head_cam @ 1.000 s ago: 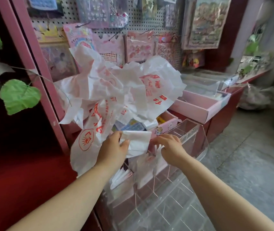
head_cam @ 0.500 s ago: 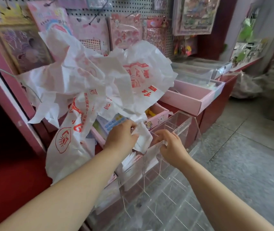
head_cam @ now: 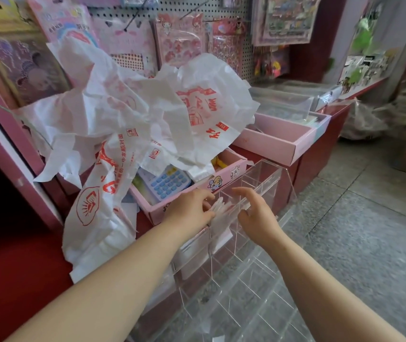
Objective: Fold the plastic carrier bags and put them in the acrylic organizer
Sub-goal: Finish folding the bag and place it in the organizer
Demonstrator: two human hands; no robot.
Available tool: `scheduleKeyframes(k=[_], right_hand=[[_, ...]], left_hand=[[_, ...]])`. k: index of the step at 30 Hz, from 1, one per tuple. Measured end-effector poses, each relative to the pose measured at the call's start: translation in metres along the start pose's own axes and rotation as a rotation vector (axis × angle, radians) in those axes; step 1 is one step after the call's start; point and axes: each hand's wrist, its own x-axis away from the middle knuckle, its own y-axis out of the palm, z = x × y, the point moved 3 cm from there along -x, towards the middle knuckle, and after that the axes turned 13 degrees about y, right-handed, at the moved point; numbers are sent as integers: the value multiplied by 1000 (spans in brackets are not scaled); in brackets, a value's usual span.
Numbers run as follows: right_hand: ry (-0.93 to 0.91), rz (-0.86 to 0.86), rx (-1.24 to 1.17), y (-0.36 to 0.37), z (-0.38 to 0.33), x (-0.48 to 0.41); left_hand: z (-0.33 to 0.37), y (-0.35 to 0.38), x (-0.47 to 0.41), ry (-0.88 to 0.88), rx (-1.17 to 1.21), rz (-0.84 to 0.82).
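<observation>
A clear acrylic organizer (head_cam: 268, 180) with several divided compartments stands in front of me against the red counter. A folded white carrier bag (head_cam: 223, 211) sits upright in one of its upper compartments. My left hand (head_cam: 192, 208) pinches the bag's left edge at the compartment opening. My right hand (head_cam: 256, 213) hovers just right of the bag with relaxed, spread fingers and holds nothing. A big heap of crumpled white carrier bags (head_cam: 145, 114) with red print lies on the counter behind, one bag hanging down the front at the left.
A pink box (head_cam: 231, 172) holding a blue-keyed calculator (head_cam: 168, 185) sits directly behind the organizer. A shallow pink tray (head_cam: 283, 144) lies to the right. A pegboard (head_cam: 172, 11) hung with sticker packs rises behind. Grey tiled floor (head_cam: 370, 218) opens to the right.
The folded bag has gone from above the organizer down into a compartment, my left hand following it. My right hand has let go of the bag's edge and opened.
</observation>
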Motion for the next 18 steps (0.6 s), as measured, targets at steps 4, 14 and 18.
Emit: scheduleKeyframes(k=[4, 14, 18], right_hand=[[34, 20, 12, 0, 0, 1], [3, 112, 73, -11, -20, 24], [-98, 72, 189, 6, -49, 32]], left_hand=[[3, -2, 4, 65, -171, 95], [-21, -45, 100, 269, -159, 373], [-57, -69, 168, 193, -260, 413]])
